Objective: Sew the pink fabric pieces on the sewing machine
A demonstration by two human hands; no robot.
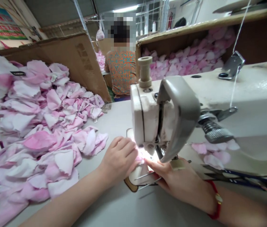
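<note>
Under the lit needle area of a white sewing machine [139,116] lies a small pink fabric piece [140,156], mostly covered by my fingers. My left hand [121,154] is closed on its left side, the fingers curled around its edge. My right hand [173,175] lies just right of the needle, its index finger stretched towards the fabric and touching it or very close. The other right fingers are extended beside thin metal rods [147,180]. A red bracelet [216,201] circles the right wrist. The machine head hides the needle and presser foot.
A large pile of pink and white fabric pieces [41,138] covers the table's left side. Scissors [244,179] and several pink pieces [215,154] lie under the machine arm. Behind stand cardboard boxes [86,63] and a seated person [121,71] facing away.
</note>
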